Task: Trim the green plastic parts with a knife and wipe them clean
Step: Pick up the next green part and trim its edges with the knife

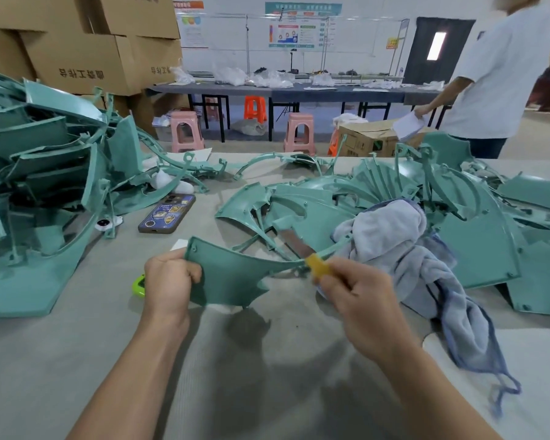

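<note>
One green plastic part (232,277) is held above the counter (267,360), left hand (169,284) fingers clamped on its left edge. Right hand (359,300) fingers grip a yellow-handled knife (302,249), blade against its thin arm. Beside lie a grey cloth (404,249), a stickered phone (167,213), green piles (45,173). Cardboard boxes (86,52) show upside-down characters, unreadable.

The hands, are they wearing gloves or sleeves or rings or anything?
No. The left hand and right hand are both bare: no gloves, rings, watch or bracelets. The forearms are bare too, with no sleeves in view all the way down to the picture's bottom edge.
</note>
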A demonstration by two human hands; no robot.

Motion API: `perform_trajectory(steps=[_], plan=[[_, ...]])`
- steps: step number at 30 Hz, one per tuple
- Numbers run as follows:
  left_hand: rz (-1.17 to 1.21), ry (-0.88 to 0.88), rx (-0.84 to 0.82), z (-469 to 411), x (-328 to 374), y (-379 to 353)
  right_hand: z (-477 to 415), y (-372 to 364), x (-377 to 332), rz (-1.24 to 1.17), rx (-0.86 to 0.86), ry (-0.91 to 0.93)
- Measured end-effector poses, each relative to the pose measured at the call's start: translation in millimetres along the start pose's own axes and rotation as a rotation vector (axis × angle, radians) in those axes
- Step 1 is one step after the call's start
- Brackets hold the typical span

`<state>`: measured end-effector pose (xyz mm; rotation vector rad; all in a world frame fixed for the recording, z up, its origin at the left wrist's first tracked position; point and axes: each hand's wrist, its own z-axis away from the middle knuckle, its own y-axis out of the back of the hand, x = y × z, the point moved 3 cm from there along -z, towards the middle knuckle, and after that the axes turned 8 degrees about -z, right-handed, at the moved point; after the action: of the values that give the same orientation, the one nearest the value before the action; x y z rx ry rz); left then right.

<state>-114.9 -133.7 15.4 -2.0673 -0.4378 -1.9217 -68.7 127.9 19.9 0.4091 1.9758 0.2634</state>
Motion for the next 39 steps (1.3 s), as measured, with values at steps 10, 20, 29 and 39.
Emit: perform_trajectory(steps=[10, 20, 29, 39], plan=[[0.106, 0.364, -0.129, 13, -7, -14, -14, 25, 22, -0.422, 0.233, -0.397], [0.141, 0.392, -0.372, 22, -10, -32, 0, -12, -1, -0.930, -0.144, -0.427], [0.274, 0.411, -0.311, 27, -2, -30, 4, -10, -7, -0.647, -0.305, -0.325], [0.170, 0.696, -0.526, 38, -3, -35, 2, -4, -4, -0.169, -0.037, -0.050]])
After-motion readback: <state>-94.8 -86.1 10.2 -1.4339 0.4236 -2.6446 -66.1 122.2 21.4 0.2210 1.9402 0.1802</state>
